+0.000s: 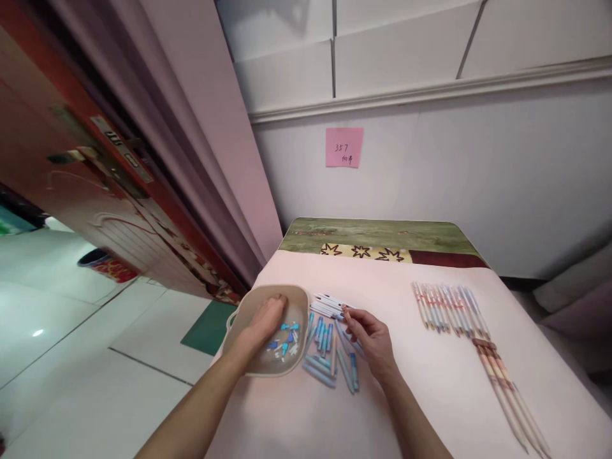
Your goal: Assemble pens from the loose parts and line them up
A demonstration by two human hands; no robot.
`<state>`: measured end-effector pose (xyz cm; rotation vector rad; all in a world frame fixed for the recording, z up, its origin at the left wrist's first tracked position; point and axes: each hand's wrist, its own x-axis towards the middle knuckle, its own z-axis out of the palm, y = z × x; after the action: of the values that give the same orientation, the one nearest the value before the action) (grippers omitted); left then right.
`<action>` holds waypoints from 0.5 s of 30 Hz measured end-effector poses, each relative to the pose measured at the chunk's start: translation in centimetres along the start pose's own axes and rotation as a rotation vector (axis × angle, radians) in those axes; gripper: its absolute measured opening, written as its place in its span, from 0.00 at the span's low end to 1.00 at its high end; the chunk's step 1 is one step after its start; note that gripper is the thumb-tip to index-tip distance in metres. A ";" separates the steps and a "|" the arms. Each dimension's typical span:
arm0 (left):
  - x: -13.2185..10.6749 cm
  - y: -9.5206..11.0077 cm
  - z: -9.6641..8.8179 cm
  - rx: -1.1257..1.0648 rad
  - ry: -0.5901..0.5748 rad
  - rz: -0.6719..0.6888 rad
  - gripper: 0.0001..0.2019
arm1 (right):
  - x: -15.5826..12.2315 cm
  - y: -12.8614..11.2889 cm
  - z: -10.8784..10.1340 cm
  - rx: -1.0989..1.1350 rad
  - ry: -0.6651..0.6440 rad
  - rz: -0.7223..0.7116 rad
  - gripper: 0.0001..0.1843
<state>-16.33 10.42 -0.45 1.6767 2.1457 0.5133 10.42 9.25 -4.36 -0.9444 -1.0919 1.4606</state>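
My left hand [264,320] reaches down into a beige tray [246,299] at the table's left edge, fingers curled over small blue and white pen caps [285,339]; what the fingers hold is hidden. My right hand [371,336] rests on the table beside the tray, fingertips pinched on a thin pen part [345,311]. Loose blue pen barrels [329,360] lie between the two hands, and white refills [327,305] sit just behind them.
A row of assembled pens [449,307] lies at the right of the pink-covered table [430,395], with more pens [509,395] trailing toward the front right. A pink sticky note [344,146] is on the wall. A red door [95,191] stands at left.
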 end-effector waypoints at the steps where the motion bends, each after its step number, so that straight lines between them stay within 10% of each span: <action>1: 0.0 0.0 -0.1 -0.018 -0.005 0.003 0.12 | 0.0 0.1 0.0 0.000 -0.001 -0.002 0.19; 8: -2.0 4.5 -0.7 -0.224 0.014 0.091 0.08 | -0.1 0.5 0.1 -0.013 -0.074 -0.010 0.20; 11: -3.7 8.0 -0.1 -0.836 -0.057 0.007 0.15 | -0.4 0.1 0.4 -0.016 -0.118 -0.022 0.18; 15: -5.1 11.1 1.1 -1.037 -0.056 -0.031 0.14 | -0.6 -0.4 0.6 0.021 -0.169 -0.051 0.15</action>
<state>-5.31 8.02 4.49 1.0221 1.4026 1.2619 10.06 8.64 -3.80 -0.7832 -1.2120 1.5286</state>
